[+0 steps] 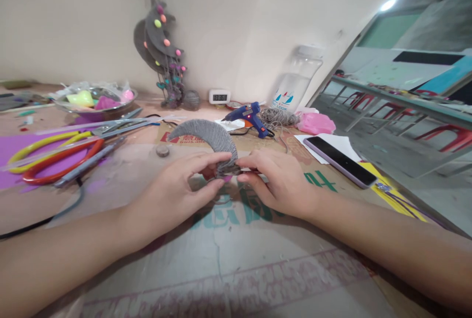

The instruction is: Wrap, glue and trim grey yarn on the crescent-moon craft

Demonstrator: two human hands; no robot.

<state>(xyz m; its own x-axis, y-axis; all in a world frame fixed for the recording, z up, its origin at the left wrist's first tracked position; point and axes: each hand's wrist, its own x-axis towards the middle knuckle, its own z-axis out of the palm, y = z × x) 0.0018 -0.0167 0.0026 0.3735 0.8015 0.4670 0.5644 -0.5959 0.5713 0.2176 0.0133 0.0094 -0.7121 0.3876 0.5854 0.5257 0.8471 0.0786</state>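
Observation:
A crescent shape wrapped in grey yarn [208,133] is raised over the cardboard-covered table, its curved back turned up. My left hand [184,180] pinches its lower right end between thumb and fingers. From the other side my right hand [278,178] closes thumb and forefinger at that same end; what lies between these fingertips is too small and hidden to name. A bit of purple shows just beneath the fingertips. To the left of the crescent lies a small grey disc [162,151].
Scissors with yellow and red handles [62,156] lie at left, near a metal bowl [61,106]. Behind the crescent are a blue glue gun [245,115], grey yarn [276,119], a digital clock [220,96] and a water bottle [295,82]. A phone [339,160] lies right.

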